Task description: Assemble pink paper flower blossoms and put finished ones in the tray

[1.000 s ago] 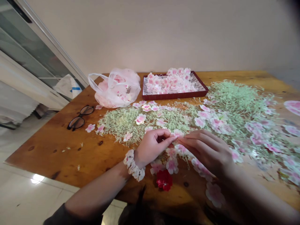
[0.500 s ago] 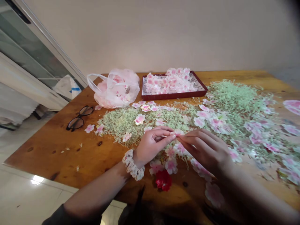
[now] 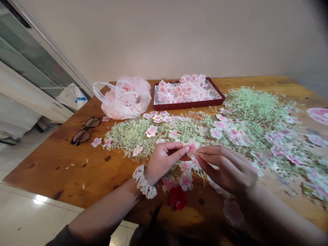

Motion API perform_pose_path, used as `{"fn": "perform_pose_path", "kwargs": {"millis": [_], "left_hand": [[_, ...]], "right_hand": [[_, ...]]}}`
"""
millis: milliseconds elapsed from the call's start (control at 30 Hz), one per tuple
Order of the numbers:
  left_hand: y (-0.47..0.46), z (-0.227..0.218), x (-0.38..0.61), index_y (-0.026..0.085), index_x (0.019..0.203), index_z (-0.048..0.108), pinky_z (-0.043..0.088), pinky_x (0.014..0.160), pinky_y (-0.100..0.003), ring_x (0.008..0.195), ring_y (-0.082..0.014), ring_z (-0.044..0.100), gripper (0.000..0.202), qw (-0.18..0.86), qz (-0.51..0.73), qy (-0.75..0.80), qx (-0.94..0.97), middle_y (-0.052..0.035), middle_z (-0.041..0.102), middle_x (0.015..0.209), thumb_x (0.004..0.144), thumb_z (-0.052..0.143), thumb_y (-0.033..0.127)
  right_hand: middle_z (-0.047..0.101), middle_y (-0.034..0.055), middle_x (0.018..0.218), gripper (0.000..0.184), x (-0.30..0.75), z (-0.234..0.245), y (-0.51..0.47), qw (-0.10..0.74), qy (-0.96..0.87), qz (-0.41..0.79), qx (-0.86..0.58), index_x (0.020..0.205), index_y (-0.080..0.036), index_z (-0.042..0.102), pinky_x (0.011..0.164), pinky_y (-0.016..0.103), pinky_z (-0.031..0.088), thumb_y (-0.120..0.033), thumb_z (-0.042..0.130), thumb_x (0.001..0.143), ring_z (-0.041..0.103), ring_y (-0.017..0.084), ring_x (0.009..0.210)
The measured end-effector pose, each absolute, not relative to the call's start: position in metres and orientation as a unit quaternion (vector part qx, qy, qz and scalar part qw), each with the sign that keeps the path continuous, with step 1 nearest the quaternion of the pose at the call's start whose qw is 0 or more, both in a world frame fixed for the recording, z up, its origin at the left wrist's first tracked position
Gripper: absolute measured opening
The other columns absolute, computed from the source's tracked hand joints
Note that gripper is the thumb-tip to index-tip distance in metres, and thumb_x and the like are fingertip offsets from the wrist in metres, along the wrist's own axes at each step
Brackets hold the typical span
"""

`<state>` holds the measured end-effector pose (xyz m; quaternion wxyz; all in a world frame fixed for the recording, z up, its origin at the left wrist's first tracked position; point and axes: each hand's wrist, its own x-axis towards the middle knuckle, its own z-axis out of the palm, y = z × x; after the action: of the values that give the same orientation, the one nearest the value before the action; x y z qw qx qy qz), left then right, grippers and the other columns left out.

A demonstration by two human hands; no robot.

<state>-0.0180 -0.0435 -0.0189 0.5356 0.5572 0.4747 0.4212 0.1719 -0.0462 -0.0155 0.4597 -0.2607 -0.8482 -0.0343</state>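
Indoor room, a home or small craft workspace, can't tell which. Knotty wooden table (image 3: 64, 171) stands against a plain cream wall (image 3: 166, 37), on a glossy tiled floor (image 3: 30, 222), with a glass-paned door (image 3: 30, 51) past its left corner. Pink artificial blossoms (image 3: 228, 133) and eyeglasses (image 3: 82, 135) lie on top.

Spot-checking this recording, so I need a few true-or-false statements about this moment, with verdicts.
1. The left hand and right hand both pinch a pink flower. True.
2. The scrunchie is on the right wrist. False: it is on the left wrist.
3. The glasses lie inside the tray. False: they lie on the wooden table, away from the tray.
4. A red flower lies nearer the person than the hands. True.
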Motion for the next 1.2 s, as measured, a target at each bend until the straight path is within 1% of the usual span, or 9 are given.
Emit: {"fn": "perform_pose_path", "kwargs": {"millis": [133, 300, 533, 667, 767, 900, 1033, 1100, 1200], "left_hand": [[-0.044, -0.016, -0.018, 0.015, 0.081, 0.073, 0.052, 0.07, -0.025, 0.075, -0.0144, 0.065, 0.023, 0.509, 0.421, 0.485, 0.574, -0.0047, 0.073, 0.081, 0.079, 0.066, 0.036], [-0.044, -0.014, -0.018, 0.015, 0.079, 0.073, 0.05, 0.069, -0.024, 0.073, -0.014, 0.063, 0.023, 0.499, 0.42, 0.481, 0.586, -0.0039, 0.072, 0.078, 0.08, 0.064, 0.037], [-0.046, -0.012, -0.017, 0.015, 0.082, 0.073, 0.049, 0.07, -0.025, 0.075, -0.0148, 0.064, 0.02, 0.49, 0.423, 0.459, 0.609, -0.0049, 0.073, 0.081, 0.08, 0.064, 0.033], [-0.049, -0.011, -0.017, 0.014, 0.079, 0.073, 0.048, 0.066, -0.025, 0.07, -0.0147, 0.063, 0.02, 0.486, 0.416, 0.447, 0.625, -0.0054, 0.072, 0.077, 0.08, 0.064, 0.032], [-0.051, -0.01, -0.017, 0.015, 0.079, 0.073, 0.048, 0.069, -0.027, 0.072, -0.0155, 0.063, 0.019, 0.494, 0.412, 0.447, 0.622, -0.0055, 0.072, 0.077, 0.08, 0.064, 0.032], [-0.05, -0.012, -0.02, 0.015, 0.082, 0.072, 0.048, 0.074, -0.027, 0.076, -0.0158, 0.062, 0.025, 0.522, 0.408, 0.426, 0.616, -0.0056, 0.071, 0.08, 0.082, 0.062, 0.038], [-0.046, -0.018, -0.021, 0.016, 0.074, 0.071, 0.048, 0.07, -0.026, 0.07, -0.0135, 0.06, 0.039, 0.592, 0.431, 0.418, 0.538, -0.0039, 0.067, 0.074, 0.084, 0.054, 0.05], [-0.045, -0.02, -0.019, 0.015, 0.07, 0.069, 0.048, 0.065, -0.024, 0.064, -0.0116, 0.058, 0.036, 0.664, 0.423, 0.402, 0.467, -0.0029, 0.065, 0.069, 0.079, 0.062, 0.049], [-0.044, -0.019, -0.016, 0.013, 0.069, 0.067, 0.049, 0.063, -0.022, 0.061, -0.01, 0.058, 0.028, 0.768, 0.4, 0.359, 0.348, -0.0018, 0.063, 0.066, 0.065, 0.078, 0.039]], "right_hand": [[0.07, 0.0045, 0.086, 0.028, 0.174, -0.015, -0.047, 0.468, -0.843, -0.022, -0.266, 0.1, -0.018, 0.06, 0.07, 0.027, 0.057, -0.005, 0.068, 0.076, 0.066, 0.015, 0.08], [0.069, 0.006, 0.092, 0.039, 0.179, -0.014, -0.046, 0.424, -0.868, -0.005, -0.259, 0.11, -0.017, 0.061, 0.071, 0.028, 0.056, -0.003, 0.069, 0.074, 0.065, 0.016, 0.082], [0.069, 0.0075, 0.092, 0.034, 0.181, -0.013, -0.044, 0.43, -0.87, 0.035, -0.237, 0.105, -0.012, 0.064, 0.071, 0.029, 0.054, -0.002, 0.069, 0.073, 0.064, 0.016, 0.083], [0.068, 0.0092, 0.095, 0.034, 0.185, -0.014, -0.044, 0.414, -0.881, 0.028, -0.226, 0.106, -0.012, 0.064, 0.07, 0.031, 0.054, -0.002, 0.068, 0.074, 0.063, 0.018, 0.083], [0.068, 0.0086, 0.095, 0.035, 0.186, -0.014, -0.045, 0.411, -0.885, 0.023, -0.219, 0.107, -0.013, 0.064, 0.072, 0.032, 0.054, -0.003, 0.067, 0.074, 0.063, 0.018, 0.084], [0.068, 0.0078, 0.096, 0.034, 0.187, -0.014, -0.045, 0.419, -0.882, 0.019, -0.215, 0.108, -0.014, 0.063, 0.074, 0.032, 0.055, -0.004, 0.066, 0.076, 0.064, 0.018, 0.085], [0.069, 0.0068, 0.096, 0.03, 0.186, -0.013, -0.047, 0.414, -0.885, 0.002, -0.213, 0.111, -0.017, 0.062, 0.071, 0.032, 0.055, -0.008, 0.061, 0.082, 0.065, 0.018, 0.084], [0.07, 0.0058, 0.093, 0.027, 0.185, -0.014, -0.048, 0.415, -0.886, -0.013, -0.208, 0.11, -0.019, 0.061, 0.069, 0.032, 0.054, -0.011, 0.058, 0.084, 0.065, 0.018, 0.081], [0.071, 0.0051, 0.089, 0.028, 0.185, -0.013, -0.05, 0.42, -0.885, -0.029, -0.2, 0.109, -0.018, 0.062, 0.066, 0.031, 0.054, -0.011, 0.06, 0.083, 0.064, 0.017, 0.078]]}}
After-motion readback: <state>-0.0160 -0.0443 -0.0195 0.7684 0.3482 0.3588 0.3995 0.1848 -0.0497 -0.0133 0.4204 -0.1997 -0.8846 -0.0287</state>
